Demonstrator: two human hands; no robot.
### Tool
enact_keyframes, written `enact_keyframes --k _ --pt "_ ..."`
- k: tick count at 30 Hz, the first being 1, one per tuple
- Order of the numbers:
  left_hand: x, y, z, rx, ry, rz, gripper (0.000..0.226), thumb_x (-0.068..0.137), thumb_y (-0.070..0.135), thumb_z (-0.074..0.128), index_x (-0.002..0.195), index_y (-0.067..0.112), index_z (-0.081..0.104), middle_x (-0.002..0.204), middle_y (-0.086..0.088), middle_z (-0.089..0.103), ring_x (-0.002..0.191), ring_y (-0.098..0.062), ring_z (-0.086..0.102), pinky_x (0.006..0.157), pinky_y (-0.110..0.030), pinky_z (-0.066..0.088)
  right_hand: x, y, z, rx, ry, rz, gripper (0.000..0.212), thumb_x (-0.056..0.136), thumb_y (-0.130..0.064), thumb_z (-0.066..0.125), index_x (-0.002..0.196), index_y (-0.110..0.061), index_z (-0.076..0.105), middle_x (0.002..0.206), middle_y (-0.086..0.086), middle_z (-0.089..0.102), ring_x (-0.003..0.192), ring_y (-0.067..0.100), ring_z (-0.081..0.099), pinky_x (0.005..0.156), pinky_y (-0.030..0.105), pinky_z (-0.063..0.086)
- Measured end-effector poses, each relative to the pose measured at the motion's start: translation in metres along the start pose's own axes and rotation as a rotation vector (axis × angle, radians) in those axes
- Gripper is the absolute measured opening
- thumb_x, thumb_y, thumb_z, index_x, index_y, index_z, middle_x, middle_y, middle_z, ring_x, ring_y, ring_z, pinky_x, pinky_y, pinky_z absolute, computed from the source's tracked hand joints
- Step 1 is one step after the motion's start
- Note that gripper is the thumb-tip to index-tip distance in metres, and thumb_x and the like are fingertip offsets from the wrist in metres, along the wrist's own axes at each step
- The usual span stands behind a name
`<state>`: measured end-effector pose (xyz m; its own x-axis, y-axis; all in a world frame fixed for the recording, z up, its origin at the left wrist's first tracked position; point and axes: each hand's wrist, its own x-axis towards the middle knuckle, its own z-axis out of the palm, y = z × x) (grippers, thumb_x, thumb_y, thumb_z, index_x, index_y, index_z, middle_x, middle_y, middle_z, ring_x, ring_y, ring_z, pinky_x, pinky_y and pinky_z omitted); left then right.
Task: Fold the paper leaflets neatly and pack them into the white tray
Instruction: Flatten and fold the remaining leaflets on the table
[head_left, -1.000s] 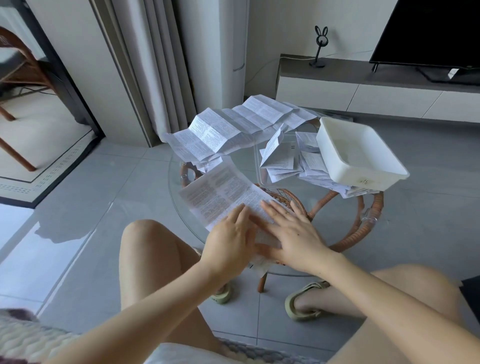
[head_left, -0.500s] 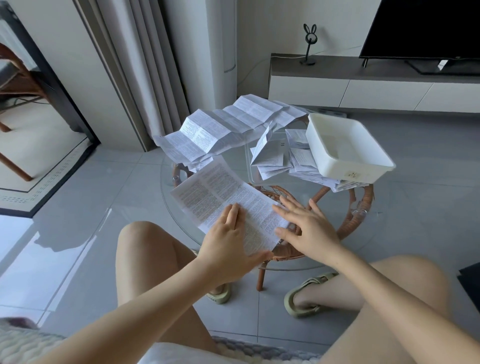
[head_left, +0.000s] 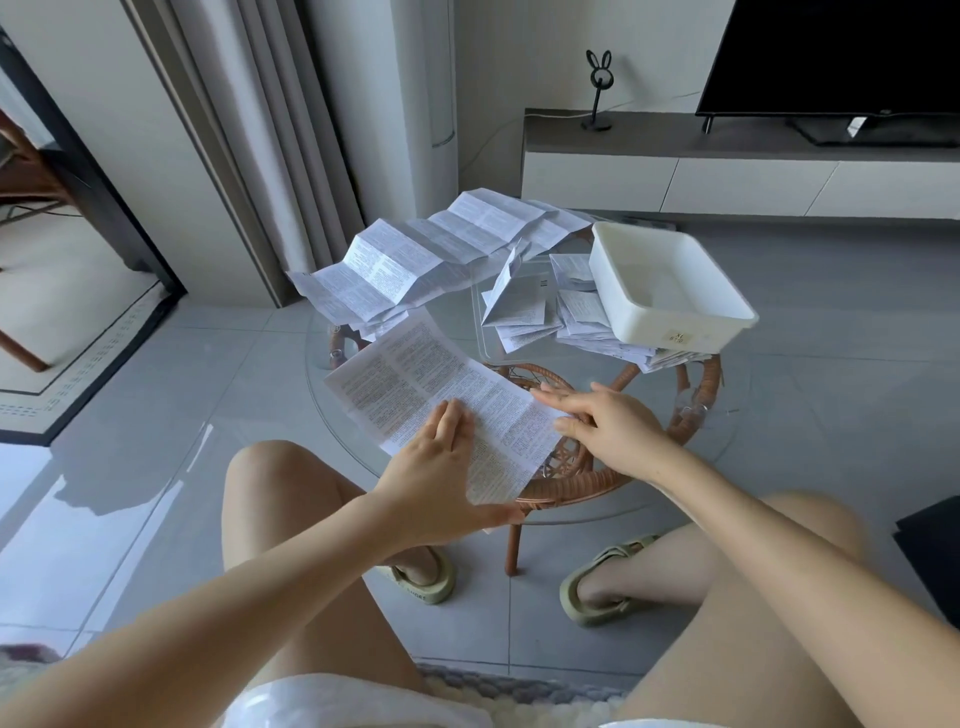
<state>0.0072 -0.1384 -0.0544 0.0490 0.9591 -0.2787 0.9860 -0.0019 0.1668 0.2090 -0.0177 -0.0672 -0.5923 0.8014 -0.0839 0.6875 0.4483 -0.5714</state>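
A long printed leaflet (head_left: 415, 384) lies flat on the round glass table (head_left: 727, 447), running from far left toward me. My left hand (head_left: 441, 478) presses its near part with straight fingers. My right hand (head_left: 608, 431) rests at the leaflet's right edge, forefinger stretched along it, the other fingers loosely bent. A white tray (head_left: 670, 317) stands at the far right of the table on top of several leaflets; nothing shows inside it. A big creased unfolded leaflet (head_left: 431, 260) spreads across the table's far left. Several partly folded leaflets (head_left: 519, 312) are heaped in the middle.
The glass top sits on a rattan frame (head_left: 576, 483). My bare knees and sandalled feet (head_left: 602, 582) are under the near rim. Behind stand a curtain (head_left: 270, 130), a low TV cabinet (head_left: 727, 171) with a rabbit-ear stand (head_left: 598, 88), and a television (head_left: 841, 57).
My hands have moved apart over the leaflet: the right one slid from its middle out to the right edge, the left stayed pressing. The leaflet now lies flatter and more shows.
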Motion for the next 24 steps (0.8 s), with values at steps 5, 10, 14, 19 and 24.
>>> enact_keyframes --k 5,10,14,19,24 --pt "0.001 0.000 -0.005 0.026 -0.041 0.034 0.130 0.068 0.085 0.047 0.151 0.006 -0.013 0.158 -0.008 -0.021 0.145 -0.020 -0.020 0.118 -0.032 -0.004 0.005 0.009 0.004 -0.012 -0.024 -0.029 0.048 0.100 -0.016 0.044 0.130 -0.053 0.038 0.143 -0.023 0.038 0.141 0.011 0.027 0.120 0.035 0.013" --pt "-0.002 -0.003 0.006 0.244 0.009 0.097 0.129 0.072 0.077 0.056 0.147 0.009 -0.024 0.155 -0.017 -0.025 0.143 -0.032 -0.024 0.116 -0.036 -0.010 0.007 0.009 0.008 -0.073 -0.006 -0.014 0.050 0.102 -0.012 0.035 0.134 -0.050 0.040 0.145 -0.025 0.034 0.141 0.014 0.018 0.118 0.044 0.017" --pt "-0.002 -0.005 0.016 0.176 0.105 0.148 0.107 0.061 0.095 0.009 0.146 0.038 -0.024 0.156 -0.021 -0.020 0.143 -0.037 -0.021 0.116 -0.041 -0.009 0.000 -0.005 0.012 -0.133 -0.007 -0.010 0.062 0.097 0.003 0.032 0.142 -0.040 0.036 0.151 -0.019 0.026 0.144 0.012 0.018 0.120 0.037 0.006" --pt "-0.007 -0.018 0.026 0.120 0.161 0.300 0.061 0.081 0.080 0.005 0.138 0.064 -0.010 0.159 -0.012 -0.006 0.143 -0.044 -0.014 0.116 -0.057 -0.004 -0.032 -0.037 0.008 -0.199 -0.093 -0.074 0.077 0.077 -0.080 0.024 0.143 -0.041 0.033 0.158 -0.002 0.012 0.146 0.008 0.003 0.119 0.043 -0.003" --pt "-0.022 -0.027 0.018 -0.064 0.093 0.442 0.069 0.074 0.082 -0.013 0.134 0.064 0.015 0.158 0.011 -0.004 0.145 -0.022 -0.019 0.115 -0.036 -0.017 -0.056 -0.032 0.011 -0.477 -0.096 -0.213 0.097 0.056 -0.092 0.034 0.141 -0.045 0.036 0.151 -0.007 -0.014 0.145 0.012 -0.015 0.116 0.046 -0.014"
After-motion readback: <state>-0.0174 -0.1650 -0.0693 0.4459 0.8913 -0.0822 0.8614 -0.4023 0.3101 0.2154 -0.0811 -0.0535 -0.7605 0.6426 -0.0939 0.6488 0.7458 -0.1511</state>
